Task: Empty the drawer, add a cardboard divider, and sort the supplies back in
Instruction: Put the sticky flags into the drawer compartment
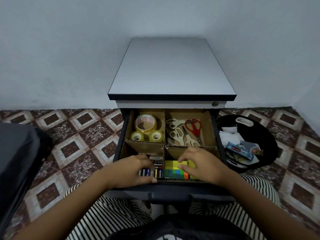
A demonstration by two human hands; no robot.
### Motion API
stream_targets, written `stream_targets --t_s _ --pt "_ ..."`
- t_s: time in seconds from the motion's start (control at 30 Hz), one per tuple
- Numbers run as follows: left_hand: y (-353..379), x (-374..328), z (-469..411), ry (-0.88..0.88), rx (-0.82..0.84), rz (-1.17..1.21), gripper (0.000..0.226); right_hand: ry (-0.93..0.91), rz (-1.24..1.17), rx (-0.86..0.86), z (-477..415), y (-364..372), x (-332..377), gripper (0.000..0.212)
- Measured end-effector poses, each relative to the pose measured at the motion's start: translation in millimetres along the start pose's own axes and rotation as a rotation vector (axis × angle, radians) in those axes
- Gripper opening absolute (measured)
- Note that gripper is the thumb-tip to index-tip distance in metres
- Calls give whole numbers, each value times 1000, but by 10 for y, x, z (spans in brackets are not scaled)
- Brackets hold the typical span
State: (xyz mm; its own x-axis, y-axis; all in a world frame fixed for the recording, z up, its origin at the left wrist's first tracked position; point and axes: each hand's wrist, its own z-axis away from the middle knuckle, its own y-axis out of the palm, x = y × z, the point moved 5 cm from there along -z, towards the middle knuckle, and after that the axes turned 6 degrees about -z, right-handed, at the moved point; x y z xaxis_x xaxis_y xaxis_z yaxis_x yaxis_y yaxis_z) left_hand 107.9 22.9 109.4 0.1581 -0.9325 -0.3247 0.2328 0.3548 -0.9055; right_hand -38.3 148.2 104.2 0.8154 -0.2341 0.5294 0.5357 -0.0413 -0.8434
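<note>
Drawer [173, 187] pulled out from the cabinet [171, 66]. Cardboard divider [147, 146] is seated inside and forms four compartments.

- Far-left corner: large tape roll [146, 122] leaning at the back, with two small tape rolls [137, 135] in front of it against the cross wall.
- Far-right corner: red scissors [194, 127] and several white-handled scissors [176, 134], overlapping in a loose pile.
- Near-left corner: batteries [158, 164], some lying crosswise and others in a row along the drawer's front edge.
- Near-right corner: yellow-green sticky notes [174, 166], with a strip of coloured flags [174, 174] along the front edge.

Left hand [136, 168]: reaches over the front edge into the near-left compartment. Its fingers are bent down onto the batteries and its thumb lies along the front edge. The hand covers the contact, so I cannot tell whether a battery is actually held.

Right hand [204, 165]: over the near-right compartment, fingers spread and fairly straight, fingertips resting on the sticky notes. Nothing is grasped.

On the tiled floor, just beside the drawer's right side, stands a black basket [265, 135] holding white items and a blue packet [239, 150].
</note>
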Motion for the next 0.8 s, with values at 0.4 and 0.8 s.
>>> stream_targets --t_s 0.4,0.8 --pt "219 -109 74 22 92 -94 80 26 148 281 524 129 -121 73" --pt "197 -136 13 84 13 -70 69 13 214 193 547 174 -164 62"
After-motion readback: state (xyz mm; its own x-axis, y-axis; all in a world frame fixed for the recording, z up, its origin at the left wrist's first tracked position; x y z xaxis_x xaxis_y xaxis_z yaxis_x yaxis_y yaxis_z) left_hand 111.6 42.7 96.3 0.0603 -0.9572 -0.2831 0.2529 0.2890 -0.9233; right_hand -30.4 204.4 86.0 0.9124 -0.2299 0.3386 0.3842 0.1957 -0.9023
